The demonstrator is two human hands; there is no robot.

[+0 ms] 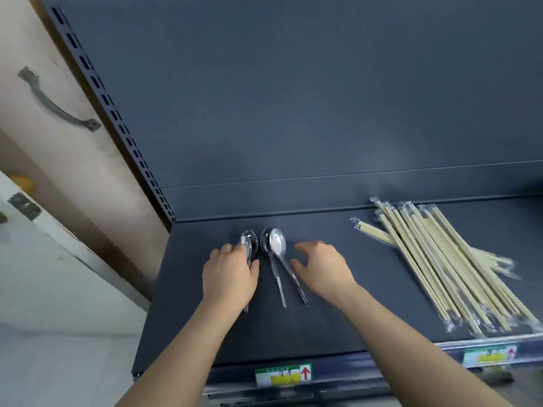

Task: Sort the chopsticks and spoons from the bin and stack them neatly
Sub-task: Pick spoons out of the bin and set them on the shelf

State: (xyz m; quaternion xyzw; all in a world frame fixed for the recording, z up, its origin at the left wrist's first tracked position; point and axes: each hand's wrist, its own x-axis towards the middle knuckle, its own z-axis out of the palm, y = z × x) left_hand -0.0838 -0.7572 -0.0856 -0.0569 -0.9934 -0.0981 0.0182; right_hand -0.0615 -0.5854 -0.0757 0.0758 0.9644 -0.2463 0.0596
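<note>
Metal spoons lie bowl-away on a dark grey shelf (323,318). My left hand (229,277) covers and grips a stacked pair of spoons (249,240); their handle tips poke out below my palm. Just to the right lie two more spoons (277,245), bowls overlapping, handles splayed toward me. My right hand (323,268) hovers beside these with fingers spread and loosely curved, holding nothing. Far right, a pile of plastic-wrapped wooden chopsticks (440,259) lies roughly parallel, a few crossing beneath at an angle.
The shelf's upright back panel (293,98) rises behind. A slotted post (117,113) and a door with a handle (55,104) stand at left. Price labels (282,376) line the front edge. No bin is in view.
</note>
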